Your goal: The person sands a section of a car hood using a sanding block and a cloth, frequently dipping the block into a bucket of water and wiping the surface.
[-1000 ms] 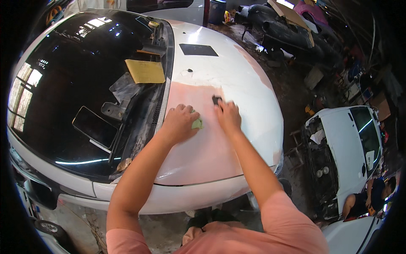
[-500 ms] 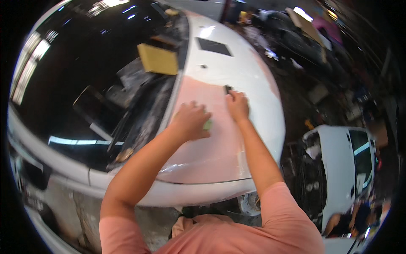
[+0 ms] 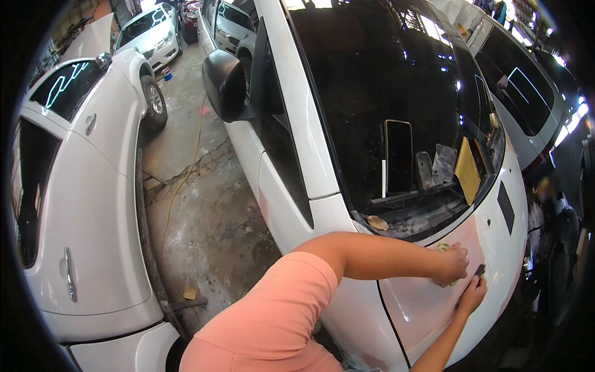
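My left hand (image 3: 454, 265) is closed on a light green pad or cloth (image 3: 443, 248) on the pink patch (image 3: 427, 304) of a white car's bonnet. My right hand (image 3: 472, 292), just below it, grips a small dark block (image 3: 480, 270) at the patch's edge. A black rectangular sheet (image 3: 506, 209) lies farther up the bonnet. Along the windscreen's base stand a phone (image 3: 398, 155), a yellow folded sheet (image 3: 467, 168) and some grey pieces (image 3: 442, 162); a dry leaf (image 3: 377, 222) lies near them.
A white vehicle (image 3: 93, 217) stands to my left across a cracked concrete aisle (image 3: 198, 217), where a yellow cord (image 3: 184, 181) runs. A black side mirror (image 3: 223, 84) juts from this car. More cars (image 3: 145, 34) are parked behind, and a grey vehicle (image 3: 514, 93) stands beyond the windscreen.
My view has swung far to the left, showing the aisle and parked cars, so the bonnet and my hands appear lower right. Both hands remain on the pink patch holding their pieces.
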Tool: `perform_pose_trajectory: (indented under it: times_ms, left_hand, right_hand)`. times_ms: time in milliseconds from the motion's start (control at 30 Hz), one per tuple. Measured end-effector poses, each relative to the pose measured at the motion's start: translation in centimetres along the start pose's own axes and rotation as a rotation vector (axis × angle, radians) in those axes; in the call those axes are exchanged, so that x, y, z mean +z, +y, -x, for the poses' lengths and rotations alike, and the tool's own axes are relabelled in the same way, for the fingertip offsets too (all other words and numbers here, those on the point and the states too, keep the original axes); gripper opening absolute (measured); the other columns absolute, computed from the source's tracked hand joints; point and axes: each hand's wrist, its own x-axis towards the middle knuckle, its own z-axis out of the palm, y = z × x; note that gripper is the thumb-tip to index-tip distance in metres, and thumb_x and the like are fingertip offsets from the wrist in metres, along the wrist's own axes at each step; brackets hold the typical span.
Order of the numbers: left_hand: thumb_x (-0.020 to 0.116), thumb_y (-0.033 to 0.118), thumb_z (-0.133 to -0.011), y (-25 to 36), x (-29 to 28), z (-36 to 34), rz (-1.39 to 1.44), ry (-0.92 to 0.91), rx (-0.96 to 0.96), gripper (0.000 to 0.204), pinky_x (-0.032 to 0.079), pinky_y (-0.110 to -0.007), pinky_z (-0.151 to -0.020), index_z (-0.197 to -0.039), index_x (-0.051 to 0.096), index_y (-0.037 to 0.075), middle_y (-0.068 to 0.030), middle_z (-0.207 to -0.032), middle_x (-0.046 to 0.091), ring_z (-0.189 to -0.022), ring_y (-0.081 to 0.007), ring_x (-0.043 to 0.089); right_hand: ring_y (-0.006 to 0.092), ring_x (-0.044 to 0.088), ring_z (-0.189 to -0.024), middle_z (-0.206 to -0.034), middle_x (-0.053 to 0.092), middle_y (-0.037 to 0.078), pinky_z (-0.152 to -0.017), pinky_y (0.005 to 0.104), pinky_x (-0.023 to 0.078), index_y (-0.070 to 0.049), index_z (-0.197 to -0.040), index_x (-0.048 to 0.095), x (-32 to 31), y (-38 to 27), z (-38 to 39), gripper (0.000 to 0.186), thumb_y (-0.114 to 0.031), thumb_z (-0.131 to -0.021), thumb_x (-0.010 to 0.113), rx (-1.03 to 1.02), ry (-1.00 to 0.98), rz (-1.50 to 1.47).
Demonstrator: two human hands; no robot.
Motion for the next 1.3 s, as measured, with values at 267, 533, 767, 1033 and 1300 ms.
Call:
perform_pose_trajectory:
  times_ms: [267, 533, 767, 1033, 1300]
  left_hand:
    - [0.08, 0.039, -0.085, -0.8, -0.6, -0.4, 0.008, -0.054, 0.019, 0.027, 0.047, -0.048, -0.092, -0.108, 0.086, 0.025, -0.0023, -0.12, 0.072, -0.125, -0.0304, 0.057]
    - [0.079, 0.04, -0.085, -1.3, 0.6, 0.8, 0.024, -0.007, -0.012, 0.029, 0.047, -0.048, -0.092, -0.107, 0.085, 0.021, -0.0036, -0.118, 0.073, -0.122, -0.0306, 0.059]
    - [0.079, 0.042, -0.085, -0.4, -0.7, 0.2, 0.03, -0.024, 0.023, 0.032, 0.047, -0.05, -0.092, -0.109, 0.084, 0.021, -0.004, -0.119, 0.072, -0.123, -0.0306, 0.059]
    - [0.078, 0.045, -0.085, -1.3, -0.6, 1.2, 0.072, -0.055, -0.021, 0.036, 0.047, -0.048, -0.095, -0.115, 0.083, 0.024, -0.0022, -0.123, 0.071, -0.124, -0.0301, 0.058]
    - [0.079, 0.041, -0.083, -0.1, -0.5, -1.5, 0.024, 0.014, 0.103, 0.035, 0.05, -0.051, -0.096, -0.111, 0.082, 0.02, -0.005, -0.121, 0.072, -0.12, -0.0307, 0.062]
  right_hand:
    - [0.0419, 0.063, -0.12, -0.129, 0.068, 0.025, -0.104, 0.0486, 0.049, 0.004, -0.135, 0.068, -0.6, -1.0, 2.4, 0.045, -0.032, -0.11, 0.063, -0.063, 0.023, -0.04]
    - [0.0426, 0.062, -0.123, -0.128, 0.068, 0.025, -0.106, 0.0494, 0.048, 0.004, -0.136, 0.068, -1.0, -3.9, 10.0, 0.045, -0.033, -0.11, 0.061, -0.067, -0.05, -0.095]
    - [0.0438, 0.063, -0.118, -0.125, 0.068, 0.025, -0.104, 0.051, 0.049, 0.004, -0.134, 0.068, 0.1, 0.2, -1.2, 0.043, -0.031, -0.109, 0.061, -0.013, 0.014, 0.001]
    - [0.0414, 0.065, -0.118, -0.128, 0.069, 0.023, -0.102, 0.0481, 0.05, 0.003, -0.132, 0.069, -1.8, -4.8, 10.1, 0.041, -0.03, -0.108, 0.064, -0.046, -0.012, -0.118]
    - [0.0407, 0.066, -0.117, -0.128, 0.069, 0.022, -0.106, 0.0481, 0.05, 0.002, -0.132, 0.069, -0.6, -0.5, 1.2, 0.04, -0.028, -0.106, 0.063, 0.023, 0.103, -0.06]
